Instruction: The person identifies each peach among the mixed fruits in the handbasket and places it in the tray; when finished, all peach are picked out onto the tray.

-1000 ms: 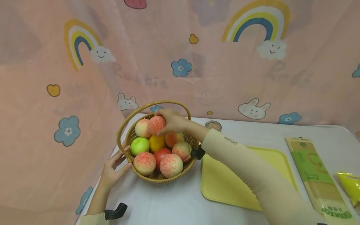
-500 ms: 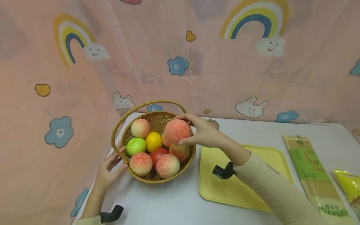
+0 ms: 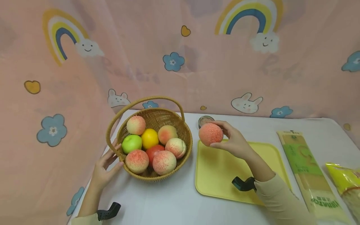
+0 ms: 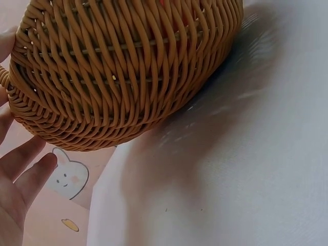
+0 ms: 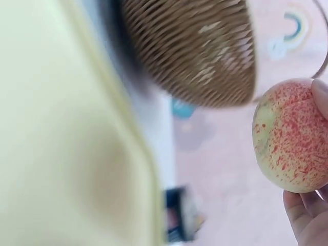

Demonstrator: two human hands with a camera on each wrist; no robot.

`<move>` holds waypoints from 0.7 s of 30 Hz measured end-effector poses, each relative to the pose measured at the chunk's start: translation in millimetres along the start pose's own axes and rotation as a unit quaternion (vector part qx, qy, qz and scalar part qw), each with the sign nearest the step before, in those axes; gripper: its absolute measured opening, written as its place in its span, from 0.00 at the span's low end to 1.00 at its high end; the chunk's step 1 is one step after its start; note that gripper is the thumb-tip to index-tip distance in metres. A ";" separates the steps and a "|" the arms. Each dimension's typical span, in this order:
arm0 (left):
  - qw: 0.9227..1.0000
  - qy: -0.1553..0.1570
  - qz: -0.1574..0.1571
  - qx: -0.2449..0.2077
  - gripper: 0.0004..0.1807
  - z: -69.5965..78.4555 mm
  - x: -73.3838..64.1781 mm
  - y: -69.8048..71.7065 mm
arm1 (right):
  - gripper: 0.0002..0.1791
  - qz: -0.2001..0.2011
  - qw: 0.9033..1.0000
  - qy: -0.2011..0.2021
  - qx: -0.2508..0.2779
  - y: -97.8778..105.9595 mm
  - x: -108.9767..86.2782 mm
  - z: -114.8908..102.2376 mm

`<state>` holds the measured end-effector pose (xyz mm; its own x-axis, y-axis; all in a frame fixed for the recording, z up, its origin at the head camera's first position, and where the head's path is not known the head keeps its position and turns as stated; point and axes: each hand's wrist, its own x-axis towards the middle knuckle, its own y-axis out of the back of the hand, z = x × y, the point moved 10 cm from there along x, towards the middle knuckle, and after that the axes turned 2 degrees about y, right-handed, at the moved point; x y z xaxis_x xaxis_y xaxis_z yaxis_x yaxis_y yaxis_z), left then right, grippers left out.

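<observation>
In the head view my right hand [image 3: 234,142] holds a red-speckled peach [image 3: 211,134] between thumb and fingers, above the left back part of a yellow tray [image 3: 209,187]. The right wrist view shows the same peach [image 5: 292,136] up close, its far side hidden in the fingers. My left hand [image 3: 102,170] grips the left rim of a wicker basket [image 3: 184,150] by its handle base, thumb in front and fingers behind. Inside the basket lie several more peaches [image 3: 164,162], a green apple [image 3: 131,143], a yellow-orange fruit [image 3: 150,138] and a red fruit [image 3: 154,153].
A small round jar [image 3: 205,120] stands behind the tray. To the tray's right lies a long flat pack with a green label [image 3: 302,159], then a yellow bag [image 3: 344,179] at the edge. A patterned pink cloth [image 3: 211,78] hangs behind the white table [image 3: 157,203].
My right hand has lifted the peach from the back of the basket and carried it right, out over the tray. My left hand stays at the basket's rim.
</observation>
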<state>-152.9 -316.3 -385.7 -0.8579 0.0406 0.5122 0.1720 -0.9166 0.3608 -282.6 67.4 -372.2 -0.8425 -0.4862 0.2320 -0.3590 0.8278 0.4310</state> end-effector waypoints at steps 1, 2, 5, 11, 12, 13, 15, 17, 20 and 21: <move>1.000 0.006 -0.001 0.002 0.33 -0.7 0.6 0.4 | 0.41 0.005 1.000 -0.010 -0.002 1.3 -1.3 8.9; 1.000 0.009 -0.002 0.005 0.33 -1.0 1.2 0.7 | 0.41 0.008 1.000 -0.019 -0.003 2.0 -2.5 17.3; 1.000 0.017 -0.004 0.008 0.33 -2.0 1.4 0.8 | 0.41 0.010 0.999 -0.043 0.001 2.0 -4.5 40.6; 1.000 0.015 -0.002 0.002 0.33 -2.6 1.0 1.0 | 0.40 0.001 0.997 -0.073 0.012 -1.5 -5.2 71.7; 1.000 0.012 -0.001 0.001 0.33 -2.2 0.9 1.2 | 0.40 -0.003 0.997 -0.075 0.012 -2.5 -5.1 74.9; 1.000 0.009 0.000 0.001 0.33 -1.6 1.0 1.4 | 0.40 -0.007 0.997 -0.077 0.012 -3.7 -4.9 78.2; 1.000 0.004 0.000 0.004 0.33 -0.7 1.1 1.5 | 0.40 -0.015 0.996 -0.082 0.009 -6.1 -4.5 84.4; 1.000 0.001 0.000 0.003 0.33 0.0 1.4 1.3 | 0.40 -0.020 0.996 -0.087 0.011 -8.0 -4.3 89.2; 1.000 0.004 0.000 0.006 0.33 -0.6 1.4 1.0 | 0.40 -0.030 0.995 -0.091 0.018 -9.9 -3.9 94.7; 1.000 0.006 0.000 0.008 0.33 -1.0 1.4 1.0 | 0.41 -0.034 0.995 -0.093 0.021 -10.5 -3.9 95.9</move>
<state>-154.4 -317.5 -385.3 -0.8640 0.0360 0.5022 0.1788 -0.9105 0.3729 -314.0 87.5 -461.3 -0.8738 -0.4848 0.0369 -0.4313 0.8078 0.4017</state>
